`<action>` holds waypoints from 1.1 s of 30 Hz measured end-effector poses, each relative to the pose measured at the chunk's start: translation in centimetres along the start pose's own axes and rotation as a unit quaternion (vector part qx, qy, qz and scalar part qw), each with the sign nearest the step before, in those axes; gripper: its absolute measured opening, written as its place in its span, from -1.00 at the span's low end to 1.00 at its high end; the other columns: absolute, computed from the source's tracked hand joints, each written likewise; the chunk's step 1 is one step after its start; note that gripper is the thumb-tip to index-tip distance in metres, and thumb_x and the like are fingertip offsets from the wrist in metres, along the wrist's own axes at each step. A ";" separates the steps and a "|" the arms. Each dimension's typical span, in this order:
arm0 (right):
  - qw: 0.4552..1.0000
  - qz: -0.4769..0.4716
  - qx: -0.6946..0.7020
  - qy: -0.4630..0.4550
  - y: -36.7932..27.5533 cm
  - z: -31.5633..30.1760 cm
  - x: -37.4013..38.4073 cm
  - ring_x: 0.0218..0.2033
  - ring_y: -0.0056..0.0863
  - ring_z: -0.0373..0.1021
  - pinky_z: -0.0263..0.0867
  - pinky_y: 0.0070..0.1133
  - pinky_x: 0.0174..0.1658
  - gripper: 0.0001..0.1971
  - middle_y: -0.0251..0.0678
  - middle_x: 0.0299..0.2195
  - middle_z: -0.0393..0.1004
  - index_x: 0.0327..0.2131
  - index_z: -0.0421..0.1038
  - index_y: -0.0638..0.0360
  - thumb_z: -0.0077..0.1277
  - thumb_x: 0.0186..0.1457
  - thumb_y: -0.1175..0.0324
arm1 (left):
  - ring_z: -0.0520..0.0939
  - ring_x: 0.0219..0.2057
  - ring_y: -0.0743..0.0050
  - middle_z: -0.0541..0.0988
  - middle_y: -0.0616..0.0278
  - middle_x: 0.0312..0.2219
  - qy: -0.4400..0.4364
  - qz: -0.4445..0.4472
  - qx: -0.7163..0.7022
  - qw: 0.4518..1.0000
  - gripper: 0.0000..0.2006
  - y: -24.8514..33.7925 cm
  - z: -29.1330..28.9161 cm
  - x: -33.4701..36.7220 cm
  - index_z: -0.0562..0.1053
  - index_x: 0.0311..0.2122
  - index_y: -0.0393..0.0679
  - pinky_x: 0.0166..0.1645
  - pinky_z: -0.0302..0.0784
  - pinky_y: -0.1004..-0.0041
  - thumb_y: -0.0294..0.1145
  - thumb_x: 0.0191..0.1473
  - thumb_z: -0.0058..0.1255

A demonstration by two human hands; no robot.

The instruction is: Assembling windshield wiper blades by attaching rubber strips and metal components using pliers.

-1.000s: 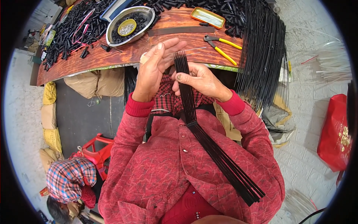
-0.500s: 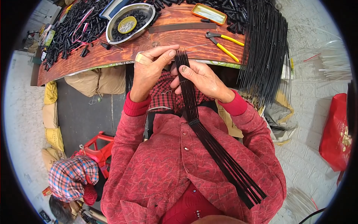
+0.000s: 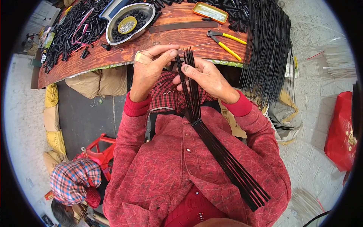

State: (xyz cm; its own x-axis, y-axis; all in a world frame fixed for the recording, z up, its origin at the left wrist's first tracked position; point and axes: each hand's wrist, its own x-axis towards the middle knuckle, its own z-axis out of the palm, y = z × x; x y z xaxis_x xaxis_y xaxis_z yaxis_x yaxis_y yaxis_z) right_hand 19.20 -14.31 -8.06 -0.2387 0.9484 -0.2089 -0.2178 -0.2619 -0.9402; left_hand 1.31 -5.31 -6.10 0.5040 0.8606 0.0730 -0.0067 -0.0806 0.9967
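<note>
A bundle of long, thin black strips (image 3: 227, 164) runs from my hands down across my red jacket, bending at a crosswise binding (image 3: 196, 122). Above that binding the strips split into a narrow left group and a wider right group. My left hand (image 3: 145, 77), with a tan plaster near the thumb, pinches the upper end of the left group. My right hand (image 3: 210, 79) presses its thumb across the right group, its fingers partly hidden behind. Two fine, pale needle-like wires (image 3: 200, 45) cross the strip tips and stick out to the right.
On the wooden table (image 3: 170, 41) lie yellow-handled pliers (image 3: 225, 43), a metal bowl (image 3: 109, 32), a yellow tin (image 3: 210, 12) and a heap of black tubular parts (image 3: 68, 38). Black rods (image 3: 266, 49) overhang its right side. Another person (image 3: 75, 181) sits lower left beside a red stool (image 3: 100, 151).
The upper strips, close together before, have parted into two groups. My left hand has shifted slightly left with the narrow group; my right hand has hardly moved.
</note>
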 end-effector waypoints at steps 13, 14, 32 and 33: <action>0.999 0.000 -0.023 0.023 -0.6 0.8 -0.1 -0.39 -0.52 0.52 0.47 -0.60 -0.29 -0.64 -0.20 -0.31 0.55 0.06 0.27 0.29 -0.18 0.37 0.21 | 0.47 -0.43 0.72 0.61 0.37 -0.44 -0.018 -0.016 -0.005 1.000 -0.77 -0.3 -0.3 0.3 0.61 -0.12 -0.27 -0.30 0.39 0.63 -0.42 0.14 0.14; 0.999 0.000 -0.019 0.028 -0.7 0.9 -0.1 -0.39 -0.51 0.53 0.48 -0.60 -0.29 -0.65 -0.19 -0.31 0.55 0.05 0.26 0.29 -0.19 0.36 0.22 | 0.47 -0.43 0.72 0.61 0.37 -0.44 -0.019 -0.015 -0.005 1.000 -0.77 -0.2 -0.4 0.4 0.61 -0.12 -0.27 -0.30 0.39 0.63 -0.42 0.14 0.14; 1.000 -0.007 0.025 0.015 -0.3 0.8 1.5 -0.45 -0.46 0.54 0.49 -0.58 -0.35 -0.61 -0.18 -0.42 0.53 0.04 0.20 0.31 -0.14 0.35 0.17 | 0.52 -0.44 0.78 0.61 0.38 -0.47 0.020 -0.033 -0.005 0.999 -0.86 -1.3 -0.8 1.1 0.57 -0.23 -0.28 -0.32 0.41 0.69 -0.47 0.10 0.19; 1.000 -0.008 0.023 0.014 -0.3 0.8 1.7 -0.45 -0.46 0.54 0.49 -0.58 -0.35 -0.61 -0.18 -0.42 0.53 0.04 0.20 0.31 -0.14 0.35 0.17 | 0.52 -0.44 0.78 0.61 0.38 -0.47 0.013 -0.030 0.007 0.999 -0.85 -1.5 -1.0 1.2 0.57 -0.23 -0.28 -0.32 0.41 0.69 -0.47 0.11 0.19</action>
State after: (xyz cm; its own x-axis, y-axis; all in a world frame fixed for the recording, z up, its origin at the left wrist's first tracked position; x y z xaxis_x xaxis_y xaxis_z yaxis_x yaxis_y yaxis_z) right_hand 18.11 -12.80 -7.95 -0.2095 0.9567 -0.2022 -0.2638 -0.2544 -0.9304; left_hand 1.05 -3.62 -7.47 0.4805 0.8769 0.0135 0.0348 -0.0345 0.9988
